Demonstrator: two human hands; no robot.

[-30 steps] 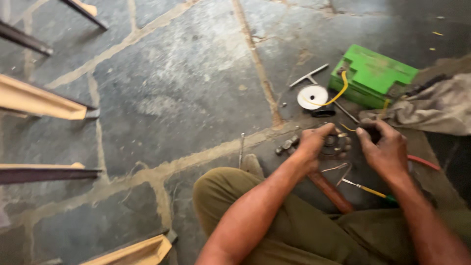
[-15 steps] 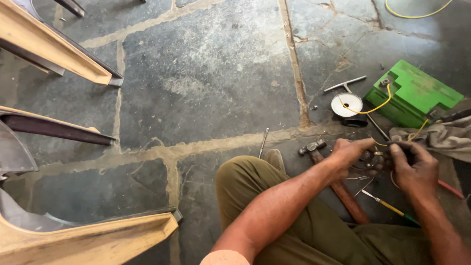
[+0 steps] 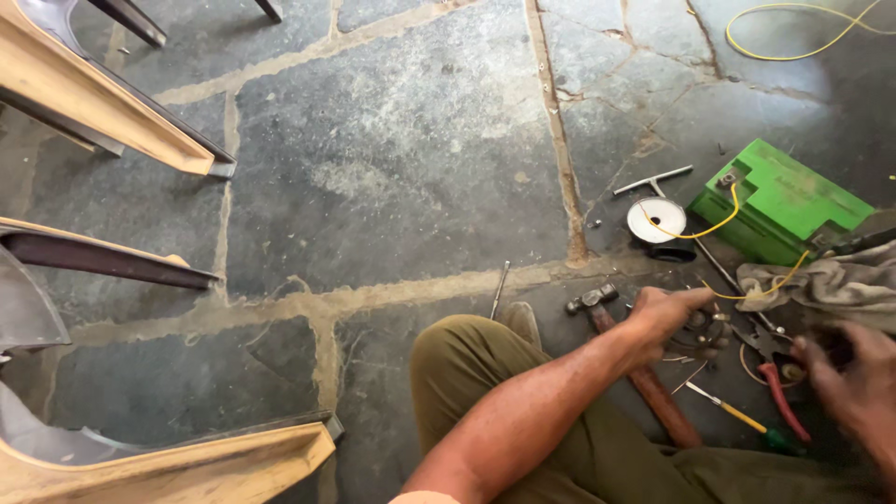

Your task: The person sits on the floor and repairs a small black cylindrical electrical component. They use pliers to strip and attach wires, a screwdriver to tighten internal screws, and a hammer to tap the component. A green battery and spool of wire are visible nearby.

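Nearest the camera, the person is sitting on the stone floor (image 3: 401, 187) in olive trousers, with both hands working over a scatter of small tools at the right. The left hand (image 3: 665, 313) is closing loosely over a small round metal part (image 3: 702, 329) lying on the floor just right of the hammer (image 3: 635, 369). The right hand (image 3: 854, 378) is blurred at the near right edge; whether it is gripping anything I cannot tell. Red-handled pliers (image 3: 779, 397) and a yellow-handled screwdriver (image 3: 737, 411) are lying between the hands. Steadying the part firmly with the left hand would probably be helping here.

Farther right, a grey rag (image 3: 826, 285) is lying by a green rectangular box (image 3: 784, 201), with a yellow wire (image 3: 695, 229) looping from it across a white disc (image 3: 656, 219).
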